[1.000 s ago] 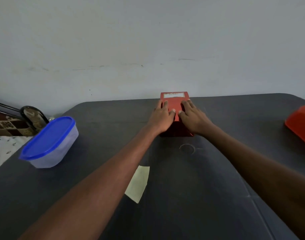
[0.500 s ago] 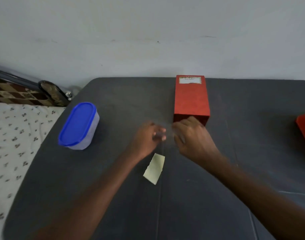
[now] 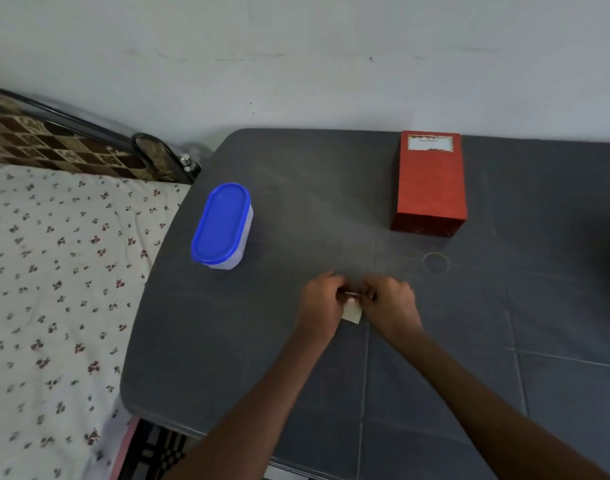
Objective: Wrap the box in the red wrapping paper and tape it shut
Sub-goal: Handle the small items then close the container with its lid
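Nothing readable anywhere. On the far end of the red box (image 3: 430, 183), a white label (image 3: 430, 143) with a patterned border, bearing one short dark line of print, too small and blurred to make out. No lettering visible on the blue lid (image 3: 221, 224) of the plastic container, nor on the pale slip of paper (image 3: 352, 313) between the hands.

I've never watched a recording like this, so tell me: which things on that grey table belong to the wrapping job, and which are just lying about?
Part of the job:
- red wrapped box
- left hand and right hand, pinching something small together
- pale paper slip beneath them
- clear tape roll, apparently

Just lying about:
- blue-lidded container
- flowered bedsheet
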`<state>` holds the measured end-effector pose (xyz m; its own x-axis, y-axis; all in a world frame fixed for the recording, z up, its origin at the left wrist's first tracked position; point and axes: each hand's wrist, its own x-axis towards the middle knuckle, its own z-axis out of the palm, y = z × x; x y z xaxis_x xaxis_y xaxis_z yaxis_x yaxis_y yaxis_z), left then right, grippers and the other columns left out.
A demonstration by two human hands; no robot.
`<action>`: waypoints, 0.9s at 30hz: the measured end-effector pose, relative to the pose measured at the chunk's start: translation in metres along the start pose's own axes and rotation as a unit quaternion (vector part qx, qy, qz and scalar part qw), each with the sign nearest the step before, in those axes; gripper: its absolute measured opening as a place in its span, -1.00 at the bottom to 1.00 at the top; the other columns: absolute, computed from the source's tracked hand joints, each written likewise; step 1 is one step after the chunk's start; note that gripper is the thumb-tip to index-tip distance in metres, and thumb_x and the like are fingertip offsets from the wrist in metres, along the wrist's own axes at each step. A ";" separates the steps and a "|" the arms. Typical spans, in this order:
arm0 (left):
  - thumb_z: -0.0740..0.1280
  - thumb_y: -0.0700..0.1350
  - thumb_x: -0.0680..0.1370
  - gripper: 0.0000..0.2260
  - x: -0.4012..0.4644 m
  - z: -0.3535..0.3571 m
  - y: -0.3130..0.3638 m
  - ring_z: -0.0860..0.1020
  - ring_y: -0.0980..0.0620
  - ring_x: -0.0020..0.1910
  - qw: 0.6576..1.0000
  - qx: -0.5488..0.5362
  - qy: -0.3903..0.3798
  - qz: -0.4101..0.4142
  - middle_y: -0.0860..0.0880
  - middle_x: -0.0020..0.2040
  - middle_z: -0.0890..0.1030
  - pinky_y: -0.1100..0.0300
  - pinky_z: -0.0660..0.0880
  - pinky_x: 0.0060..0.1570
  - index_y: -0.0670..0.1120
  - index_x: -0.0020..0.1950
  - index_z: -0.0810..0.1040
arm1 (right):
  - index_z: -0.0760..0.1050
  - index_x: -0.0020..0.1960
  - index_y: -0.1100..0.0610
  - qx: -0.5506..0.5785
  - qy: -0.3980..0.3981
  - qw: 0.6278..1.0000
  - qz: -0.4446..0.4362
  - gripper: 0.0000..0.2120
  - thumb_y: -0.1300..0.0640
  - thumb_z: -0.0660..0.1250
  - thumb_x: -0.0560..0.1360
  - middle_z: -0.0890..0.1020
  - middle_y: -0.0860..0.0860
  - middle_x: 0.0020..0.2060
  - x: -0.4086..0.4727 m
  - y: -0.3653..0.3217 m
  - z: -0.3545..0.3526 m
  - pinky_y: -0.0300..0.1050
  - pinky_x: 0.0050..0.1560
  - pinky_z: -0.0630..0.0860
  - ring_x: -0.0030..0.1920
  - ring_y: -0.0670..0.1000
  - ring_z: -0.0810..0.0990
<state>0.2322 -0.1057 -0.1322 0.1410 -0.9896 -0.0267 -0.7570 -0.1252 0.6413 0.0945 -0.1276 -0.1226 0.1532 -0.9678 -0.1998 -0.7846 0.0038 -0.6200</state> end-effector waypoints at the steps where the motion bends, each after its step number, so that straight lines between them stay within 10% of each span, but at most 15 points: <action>1: 0.49 -0.19 0.35 -0.94 0.001 -0.003 0.000 0.57 -0.02 -0.31 0.998 -0.049 0.009 -0.037 -0.05 -0.29 0.63 0.09 0.47 -0.29 -0.13 -0.26 0.63 | 0.56 -0.26 0.13 0.029 0.006 0.999 0.026 -0.89 0.28 0.39 0.42 0.63 0.01 -0.35 0.001 -0.006 -0.002 -0.12 -0.31 0.39 -0.24 0.09 0.62; 7: 0.51 -0.26 0.43 -0.87 0.014 -0.053 0.042 0.65 0.03 -0.23 0.912 -0.360 0.037 -0.194 -0.09 -0.23 0.72 0.06 0.60 -0.08 -0.06 -0.26 0.69 | 0.66 -0.10 0.26 0.374 0.009 0.918 0.128 -0.94 0.31 0.52 0.45 0.74 0.16 -0.21 0.008 -0.054 -0.050 -0.27 -0.25 0.61 -0.23 0.01 0.74; 15: 0.44 -0.23 0.52 -0.88 0.015 -0.125 0.122 0.66 0.00 0.08 0.814 -0.558 -0.042 -0.157 -0.17 0.03 0.71 0.20 0.54 0.20 -0.23 0.03 0.68 | 0.63 0.02 0.37 0.504 0.000 0.862 0.063 -0.86 0.33 0.47 0.48 0.74 0.20 -0.08 -0.014 -0.102 -0.155 -0.18 0.04 0.64 -0.03 0.07 0.74; 21: 0.44 -0.33 0.49 -0.67 0.007 -0.143 0.211 0.62 0.04 -0.09 0.820 -0.563 -0.058 -0.087 -0.15 -0.11 0.65 0.24 0.58 -0.01 -0.15 0.25 0.62 | 0.63 0.06 0.24 0.608 0.014 0.793 0.033 -0.68 0.31 0.51 0.31 0.69 0.21 -0.15 -0.048 -0.099 -0.240 0.13 0.04 0.62 -0.10 0.17 0.66; 27: 0.45 -0.31 0.49 -0.88 -0.006 -0.132 0.304 0.60 0.16 -0.29 0.854 -0.515 -0.073 -0.024 -0.01 -0.27 0.68 0.31 0.53 -0.21 -0.16 0.00 0.68 | 0.68 -0.10 0.22 0.537 0.065 0.841 -0.032 -0.80 0.16 0.54 0.30 0.70 0.20 -0.20 -0.086 -0.061 -0.323 -0.11 -0.10 0.59 -0.17 0.08 0.62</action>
<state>0.0856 -0.1284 0.1640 0.0182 -0.9927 -0.1196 0.2199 -0.1128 0.9690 -0.0649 -0.1262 0.1773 0.0531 -0.9938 -0.0979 0.2277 0.1075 -0.9678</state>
